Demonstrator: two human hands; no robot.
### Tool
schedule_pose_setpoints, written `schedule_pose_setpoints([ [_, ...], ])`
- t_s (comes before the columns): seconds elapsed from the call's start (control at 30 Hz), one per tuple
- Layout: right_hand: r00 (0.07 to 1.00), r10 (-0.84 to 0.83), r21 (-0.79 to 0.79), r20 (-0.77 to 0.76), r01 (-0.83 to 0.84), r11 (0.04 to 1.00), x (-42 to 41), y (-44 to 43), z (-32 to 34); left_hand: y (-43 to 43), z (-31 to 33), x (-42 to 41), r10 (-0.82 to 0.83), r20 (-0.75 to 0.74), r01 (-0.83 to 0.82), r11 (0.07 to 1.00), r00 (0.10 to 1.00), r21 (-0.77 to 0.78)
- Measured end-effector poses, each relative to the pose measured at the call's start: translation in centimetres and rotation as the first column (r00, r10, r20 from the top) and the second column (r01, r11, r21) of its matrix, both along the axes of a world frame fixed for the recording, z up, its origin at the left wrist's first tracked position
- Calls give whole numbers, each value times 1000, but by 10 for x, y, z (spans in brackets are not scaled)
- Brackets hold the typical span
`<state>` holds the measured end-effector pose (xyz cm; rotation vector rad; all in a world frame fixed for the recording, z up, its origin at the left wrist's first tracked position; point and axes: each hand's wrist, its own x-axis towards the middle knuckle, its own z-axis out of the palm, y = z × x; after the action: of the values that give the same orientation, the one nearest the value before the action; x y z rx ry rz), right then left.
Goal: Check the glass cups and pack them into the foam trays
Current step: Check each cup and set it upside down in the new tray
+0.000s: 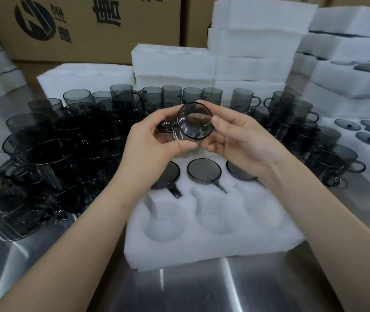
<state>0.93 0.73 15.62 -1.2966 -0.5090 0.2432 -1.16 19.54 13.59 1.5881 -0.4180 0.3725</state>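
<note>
While above foam tray (213, 251), glass cup (194, 121) between left hand (154, 140) and right hand (240, 140)

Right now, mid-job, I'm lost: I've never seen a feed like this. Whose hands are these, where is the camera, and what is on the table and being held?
There is no machine here. A person works bare-handed, and the single picture comes from a camera worn on their head, looking down. The left hand and right hand together hold one smoky glass cup, its round end turned to the camera, apparently for checking. Below them, on the metal table, lies a white foam tray. In it, three cups sit in pockets, and the near pockets are empty. Many loose cups stand to the left and behind. Stacked foam trays and cardboard boxes fill the background.
</note>
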Motion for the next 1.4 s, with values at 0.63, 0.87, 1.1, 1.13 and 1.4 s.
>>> schedule_pose_setpoints([
  [0.63,743,-421,-297,520,620,726,-15,19,-1,-7,3,-7,31,142,-71,956,989,286],
  [0.87,849,-395,-151,351,468,871,-13,16,2,-3,-1,-2,-13,83,-1,985,996,171],
  [1.1,968,-225,23,112,224,974,-8,9,3,-4,1,-3,42,65,-40,999,997,-21],
  [1.13,971,-218,22,101,217,976,-7,8,3,-5,2,-3,37,51,-34,998,998,-59],
  [1.4,998,23,-40,64,-21,999,-6,6,-1,-4,3,-6,-36,63,35,999,997,17],
])
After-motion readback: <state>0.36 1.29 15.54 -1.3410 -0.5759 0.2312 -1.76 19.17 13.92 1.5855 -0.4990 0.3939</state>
